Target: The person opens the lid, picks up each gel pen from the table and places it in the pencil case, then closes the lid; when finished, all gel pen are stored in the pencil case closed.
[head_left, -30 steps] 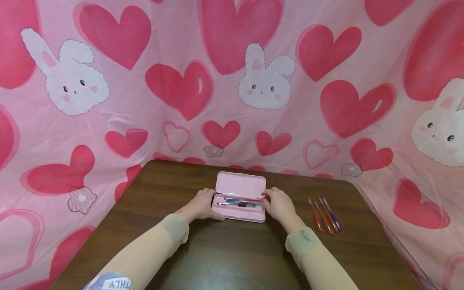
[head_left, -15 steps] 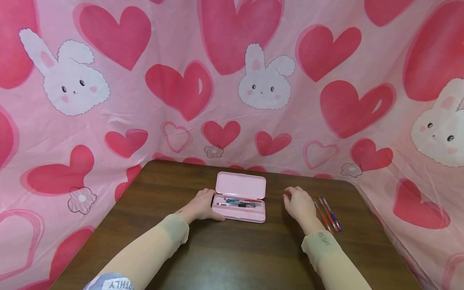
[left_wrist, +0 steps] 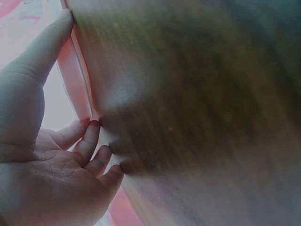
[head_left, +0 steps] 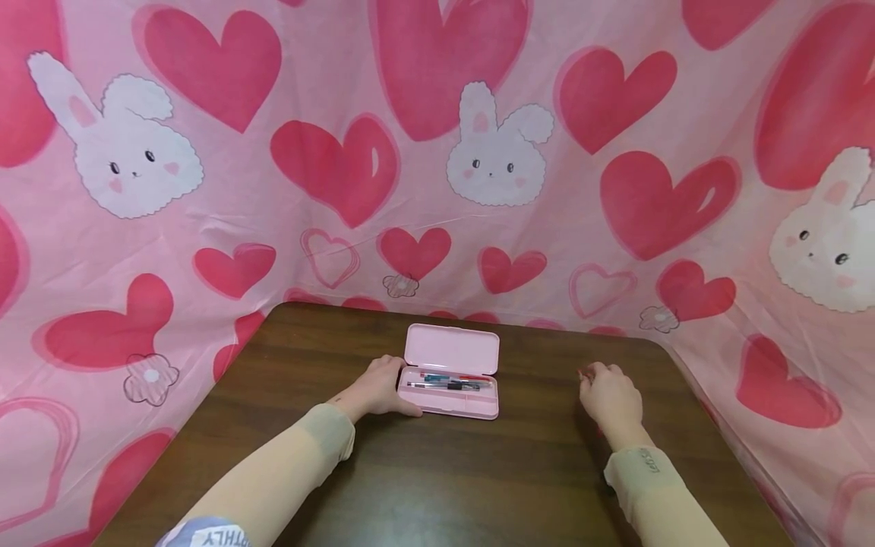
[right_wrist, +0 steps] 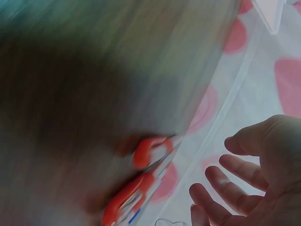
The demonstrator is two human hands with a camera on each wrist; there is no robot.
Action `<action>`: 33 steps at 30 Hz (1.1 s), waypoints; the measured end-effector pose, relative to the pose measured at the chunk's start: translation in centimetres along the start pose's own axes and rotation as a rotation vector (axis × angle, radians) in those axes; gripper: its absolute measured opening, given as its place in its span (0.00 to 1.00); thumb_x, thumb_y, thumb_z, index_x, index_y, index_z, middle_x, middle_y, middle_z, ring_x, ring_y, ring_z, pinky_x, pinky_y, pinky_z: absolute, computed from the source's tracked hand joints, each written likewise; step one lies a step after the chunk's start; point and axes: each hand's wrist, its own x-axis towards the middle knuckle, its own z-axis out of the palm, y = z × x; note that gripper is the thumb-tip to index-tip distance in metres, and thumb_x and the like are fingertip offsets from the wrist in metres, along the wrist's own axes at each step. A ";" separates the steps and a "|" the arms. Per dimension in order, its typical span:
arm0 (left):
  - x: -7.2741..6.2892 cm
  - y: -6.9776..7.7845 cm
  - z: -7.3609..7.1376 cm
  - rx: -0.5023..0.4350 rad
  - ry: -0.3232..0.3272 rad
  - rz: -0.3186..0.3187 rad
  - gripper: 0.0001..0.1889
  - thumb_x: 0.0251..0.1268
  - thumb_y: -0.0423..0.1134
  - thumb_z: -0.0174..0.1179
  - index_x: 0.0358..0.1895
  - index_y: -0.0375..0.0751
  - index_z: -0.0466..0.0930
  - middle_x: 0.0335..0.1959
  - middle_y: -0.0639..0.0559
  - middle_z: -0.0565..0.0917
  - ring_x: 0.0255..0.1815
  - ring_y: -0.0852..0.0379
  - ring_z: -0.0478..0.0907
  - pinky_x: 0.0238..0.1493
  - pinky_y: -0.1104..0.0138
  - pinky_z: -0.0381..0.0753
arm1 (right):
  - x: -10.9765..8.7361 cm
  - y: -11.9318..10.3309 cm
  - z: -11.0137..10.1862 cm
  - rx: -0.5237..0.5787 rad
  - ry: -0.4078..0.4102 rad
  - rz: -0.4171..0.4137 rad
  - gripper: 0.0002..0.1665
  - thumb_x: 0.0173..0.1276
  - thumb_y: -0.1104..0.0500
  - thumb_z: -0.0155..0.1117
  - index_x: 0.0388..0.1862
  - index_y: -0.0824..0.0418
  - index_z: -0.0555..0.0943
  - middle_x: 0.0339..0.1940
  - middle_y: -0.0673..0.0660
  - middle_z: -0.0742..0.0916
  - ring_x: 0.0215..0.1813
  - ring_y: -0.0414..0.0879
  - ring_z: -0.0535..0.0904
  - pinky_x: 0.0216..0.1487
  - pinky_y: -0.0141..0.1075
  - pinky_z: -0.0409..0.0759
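A pink pencil case [head_left: 452, 349] lies on the table with its lid raised. Inside it are several pens [head_left: 447, 385], among them a teal, a red and a clear one with a black grip. My left hand [head_left: 376, 386] holds the case's left end, thumb at the front corner and fingers along the side, as the left wrist view shows. Further right, my right hand [head_left: 613, 395] hovers over the loose pens and hides most of them. In the right wrist view its fingers are loosely bent and apart from the red pens [right_wrist: 126, 200].
The dark wooden table [head_left: 465, 479] has its back edge close to a pink curtain [head_left: 424, 182] printed with hearts and rabbits. The curtain also hangs along both sides.
My right hand has let go of the case's right end and moved right, to over the loose pens. My left hand and the case stay in place.
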 end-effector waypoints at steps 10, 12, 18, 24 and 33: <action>-0.1 -0.1 0.0 0.009 -0.003 0.002 0.54 0.46 0.62 0.87 0.72 0.36 0.75 0.66 0.41 0.80 0.69 0.43 0.73 0.78 0.46 0.77 | -0.6 1.5 -0.7 0.014 -0.054 0.077 0.27 0.79 0.53 0.55 0.69 0.66 0.80 0.62 0.77 0.83 0.59 0.81 0.82 0.54 0.73 0.81; -0.1 -0.1 0.1 0.008 -0.006 0.001 0.54 0.46 0.63 0.87 0.73 0.36 0.75 0.66 0.41 0.80 0.69 0.43 0.73 0.78 0.46 0.76 | -0.6 1.7 -0.9 0.011 -0.080 0.099 0.29 0.79 0.53 0.54 0.71 0.67 0.78 0.63 0.78 0.81 0.60 0.82 0.80 0.55 0.73 0.80; 0.3 -0.3 0.2 0.007 -0.009 -0.010 0.55 0.44 0.65 0.87 0.72 0.37 0.74 0.65 0.42 0.79 0.69 0.44 0.72 0.77 0.47 0.77 | -0.8 2.4 -1.2 0.002 -0.111 0.148 0.29 0.78 0.54 0.52 0.67 0.73 0.75 0.61 0.81 0.78 0.58 0.84 0.79 0.53 0.74 0.79; 0.3 -0.3 0.3 0.017 -0.005 0.005 0.54 0.44 0.65 0.87 0.72 0.36 0.75 0.64 0.42 0.80 0.68 0.44 0.73 0.77 0.48 0.77 | -1.1 2.9 -1.6 0.000 -0.173 0.179 0.30 0.80 0.52 0.52 0.65 0.77 0.72 0.59 0.83 0.77 0.57 0.84 0.78 0.51 0.72 0.79; 0.3 -0.3 0.0 0.014 -0.005 0.004 0.54 0.44 0.63 0.87 0.72 0.36 0.75 0.64 0.42 0.80 0.69 0.43 0.73 0.78 0.47 0.77 | -1.3 3.8 -1.4 0.002 -0.238 0.208 0.31 0.79 0.53 0.49 0.64 0.80 0.71 0.59 0.84 0.77 0.56 0.84 0.79 0.50 0.71 0.81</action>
